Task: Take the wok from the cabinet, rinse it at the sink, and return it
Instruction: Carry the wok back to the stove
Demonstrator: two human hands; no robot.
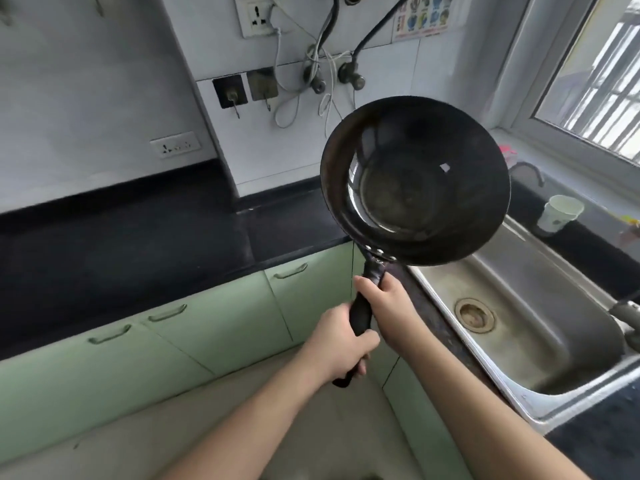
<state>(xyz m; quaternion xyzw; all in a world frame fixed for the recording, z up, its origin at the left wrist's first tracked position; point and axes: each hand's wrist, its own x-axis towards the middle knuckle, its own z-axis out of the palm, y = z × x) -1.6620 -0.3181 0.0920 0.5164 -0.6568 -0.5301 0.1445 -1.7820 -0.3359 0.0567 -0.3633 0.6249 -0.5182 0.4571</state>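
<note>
you held the wok (415, 181) in the air with both hands on its black handle (362, 315), the bowl tilted so that its dark inside faced you. your left hand (341, 344) was clamped around the lower end of the handle, fingers wrapped under it, with the handle's tip showing below the fist. your right hand (388, 303) was clamped around the upper part of the handle, just below the riveted joint where the handle met the bowl. the two hands sat close together on the handle, one above the other. the bowl hung over the left rim of the sink (519, 306) and the right end of the dark worktop (138, 244), touching neither. a small pale fleck showed on the upper right of the inner wall, and the flat bottom looked dull and worn. the sink basin was steel, with its round drain (474, 315) near the left side. a paper cup (559, 213) stood upright on the worktop at the sink's far edge, near the window sill. a curved tap (526, 169) stood behind the wok's right rim, at the far corner of the sink. the green cabinet doors (173, 341) below the worktop's front edge were shut.
</note>
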